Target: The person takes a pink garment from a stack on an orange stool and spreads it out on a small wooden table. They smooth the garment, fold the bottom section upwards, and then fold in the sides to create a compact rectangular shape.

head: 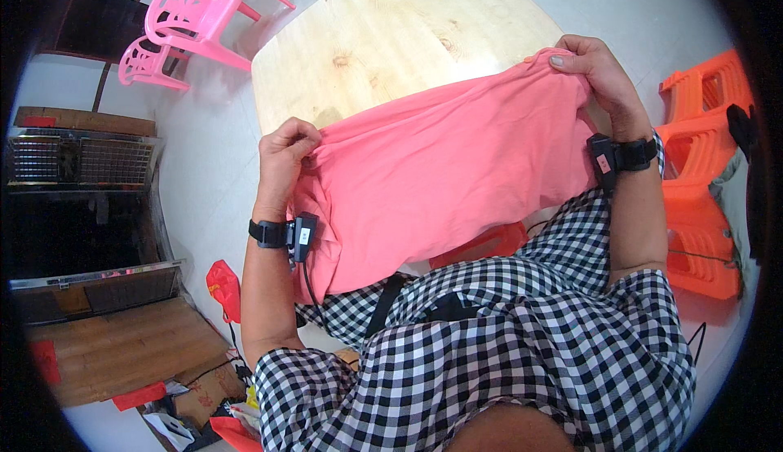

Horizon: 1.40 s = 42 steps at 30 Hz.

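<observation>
A pink cloth garment [428, 176] is stretched between my two hands, above my lap and the near edge of a pale wooden table [367, 42]. My left hand [287, 152] pinches its left upper corner, with the fingers curled in. At the upper right, my right hand [587, 72] grips the other corner, thumb on top and some fabric bunched under it. The cloth hangs down towards my checked clothing in soft creases. Each wrist bears a black strap with a small black device. What kind of garment it is, I cannot tell.
Pink plastic chairs [208, 17] stand beyond the table at the upper left. Orange plastic stools [697, 189] are stacked at the right. A red stool [483, 244] shows partly below the cloth. Bags and a cardboard box [208, 394] lie at the lower left.
</observation>
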Tool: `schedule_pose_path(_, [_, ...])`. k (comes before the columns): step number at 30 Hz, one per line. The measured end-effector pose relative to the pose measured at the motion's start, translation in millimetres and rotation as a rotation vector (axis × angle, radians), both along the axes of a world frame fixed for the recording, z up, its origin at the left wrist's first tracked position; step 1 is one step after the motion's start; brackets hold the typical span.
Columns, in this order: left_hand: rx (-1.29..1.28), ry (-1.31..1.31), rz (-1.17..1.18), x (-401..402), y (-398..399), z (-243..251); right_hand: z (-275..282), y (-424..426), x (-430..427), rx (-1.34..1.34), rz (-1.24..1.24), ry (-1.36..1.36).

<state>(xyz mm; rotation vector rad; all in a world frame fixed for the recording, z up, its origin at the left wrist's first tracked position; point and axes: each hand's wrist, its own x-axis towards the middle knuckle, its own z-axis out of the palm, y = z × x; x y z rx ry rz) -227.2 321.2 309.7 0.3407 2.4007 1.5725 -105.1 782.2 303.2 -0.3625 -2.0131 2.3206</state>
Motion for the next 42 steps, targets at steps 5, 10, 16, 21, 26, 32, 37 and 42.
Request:
schedule_pose_path(5, [-0.117,0.214,-0.21,3,2,-3,-3,11,-3,0.145,0.071,-0.009])
schedule_pose_path(10, [-0.299,0.232,-0.305,13,5,13,6,-3,2,0.136,0.013,0.024])
schedule_pose_path(16, [-0.151,0.231,-0.21,22,-2,25,9,-8,2,0.112,0.003,0.032])
schedule_pose_path(21, [0.115,0.128,-0.106,44,2,52,0,3,-2,0.181,0.038,0.072])
schedule_pose_path(26, [0.476,0.086,-0.026,60,-1,64,28,7,22,0.023,-0.049,0.37])
schedule_pose_path(32, [0.582,0.1,-0.065,64,10,88,48,-1,43,-0.005,-0.255,0.468])
schedule_pose_path(37, [0.401,0.254,-0.024,60,-11,102,60,-4,57,0.402,-0.177,0.346])
schedule_pose_path(42, [0.406,0.18,-0.11,72,8,122,89,7,66,0.322,-0.19,0.43])
